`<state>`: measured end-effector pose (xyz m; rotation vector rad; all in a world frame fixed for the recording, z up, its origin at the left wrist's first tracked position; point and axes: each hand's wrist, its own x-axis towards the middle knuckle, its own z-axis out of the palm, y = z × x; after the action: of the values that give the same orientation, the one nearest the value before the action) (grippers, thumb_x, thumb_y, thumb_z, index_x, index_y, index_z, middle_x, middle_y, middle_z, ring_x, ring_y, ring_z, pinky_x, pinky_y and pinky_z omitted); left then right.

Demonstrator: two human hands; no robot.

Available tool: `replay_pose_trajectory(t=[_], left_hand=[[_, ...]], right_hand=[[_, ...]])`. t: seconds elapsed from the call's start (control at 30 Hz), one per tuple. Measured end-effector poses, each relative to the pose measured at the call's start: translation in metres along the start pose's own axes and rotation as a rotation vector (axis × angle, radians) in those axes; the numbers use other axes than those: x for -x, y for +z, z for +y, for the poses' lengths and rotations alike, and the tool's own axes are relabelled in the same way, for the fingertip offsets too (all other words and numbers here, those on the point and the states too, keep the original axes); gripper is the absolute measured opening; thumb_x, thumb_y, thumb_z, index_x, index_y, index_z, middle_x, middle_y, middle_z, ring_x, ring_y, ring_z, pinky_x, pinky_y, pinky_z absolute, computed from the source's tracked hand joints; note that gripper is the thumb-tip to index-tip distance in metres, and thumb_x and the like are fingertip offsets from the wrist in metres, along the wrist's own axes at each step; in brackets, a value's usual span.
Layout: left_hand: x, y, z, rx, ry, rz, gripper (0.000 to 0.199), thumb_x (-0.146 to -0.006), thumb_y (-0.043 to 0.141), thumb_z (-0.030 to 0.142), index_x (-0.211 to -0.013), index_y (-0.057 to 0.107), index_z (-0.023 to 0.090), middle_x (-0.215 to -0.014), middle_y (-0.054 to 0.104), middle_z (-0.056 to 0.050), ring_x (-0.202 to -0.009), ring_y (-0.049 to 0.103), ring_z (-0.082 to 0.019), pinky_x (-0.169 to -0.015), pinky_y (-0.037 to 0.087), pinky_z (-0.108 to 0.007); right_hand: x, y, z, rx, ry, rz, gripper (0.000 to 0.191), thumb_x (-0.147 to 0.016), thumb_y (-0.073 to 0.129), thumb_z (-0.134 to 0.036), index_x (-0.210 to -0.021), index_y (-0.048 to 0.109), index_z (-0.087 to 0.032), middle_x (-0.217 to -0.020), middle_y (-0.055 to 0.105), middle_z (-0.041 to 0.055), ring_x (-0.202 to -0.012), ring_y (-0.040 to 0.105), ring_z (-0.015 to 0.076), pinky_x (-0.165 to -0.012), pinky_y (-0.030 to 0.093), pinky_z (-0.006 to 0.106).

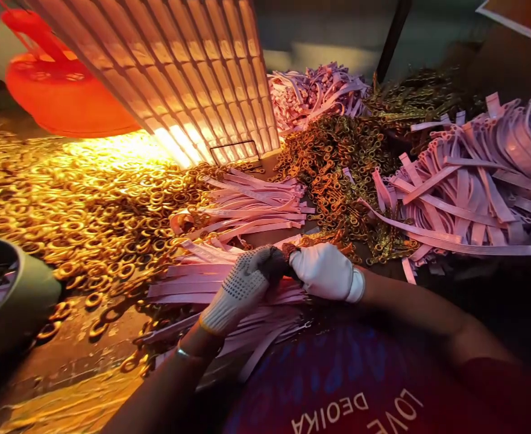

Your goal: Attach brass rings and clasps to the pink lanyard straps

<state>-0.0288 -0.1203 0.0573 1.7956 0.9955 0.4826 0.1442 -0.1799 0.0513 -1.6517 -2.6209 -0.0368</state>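
Pink straps [3, 293] are held in the green tub [30, 301] at the bench's [78, 337] left edge; both hands [242, 286] are clenched together.

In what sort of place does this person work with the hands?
Probably a small workshop or factory bench making straps or lanyards: a large heap of metal hooks, bundles of pink straps, and gloved hands working closely together among them.
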Motion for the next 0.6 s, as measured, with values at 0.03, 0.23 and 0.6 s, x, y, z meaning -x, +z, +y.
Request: replay_pose_trajectory(t=[0.03, 0.23, 0.6], left_hand=[[-0.001, 0.000, 0.001, -0.006, 0.000, 0.000, 0.031, -0.090, 0.054, 0.031, -0.062, 0.053, 0.019, -0.050, 0.049, 0.004, -0.046, 0.041, -0.010, -0.047, 0.031, -0.022], [0.001, 0.001, 0.009, 0.124, -0.121, -0.003, 0.031, -0.092, 0.054, 0.039, -0.067, 0.054, 0.020, -0.042, 0.046, 0.006, -0.038, 0.039, -0.010, -0.040, 0.029, -0.021], [0.009, 0.008, -0.012, 0.181, -0.083, 0.066, 0.026, -0.089, 0.058, 0.034, -0.067, 0.055, 0.019, -0.054, 0.049, 0.004, -0.048, 0.040, -0.009, -0.046, 0.031, -0.021]], right_hand=[[0.000, 0.000, -0.001, -0.015, 0.009, 0.006, 0.028, -0.101, 0.036, -0.015, -0.111, 0.061, -0.011, -0.086, 0.070, 0.0132, -0.078, 0.066, 0.0229, -0.061, 0.044, 0.031], [0.001, 0.007, -0.010, -0.106, 0.296, 0.166, 0.018, -0.098, 0.048, -0.021, -0.102, 0.064, -0.013, -0.082, 0.071, 0.0113, -0.073, 0.066, 0.0217, -0.063, 0.042, 0.030], [0.001, 0.001, -0.003, 0.054, 0.021, 0.090, 0.027, -0.101, 0.042, -0.015, -0.114, 0.065, -0.011, -0.078, 0.070, 0.0102, -0.067, 0.065, 0.0217, -0.054, 0.038, 0.030]])
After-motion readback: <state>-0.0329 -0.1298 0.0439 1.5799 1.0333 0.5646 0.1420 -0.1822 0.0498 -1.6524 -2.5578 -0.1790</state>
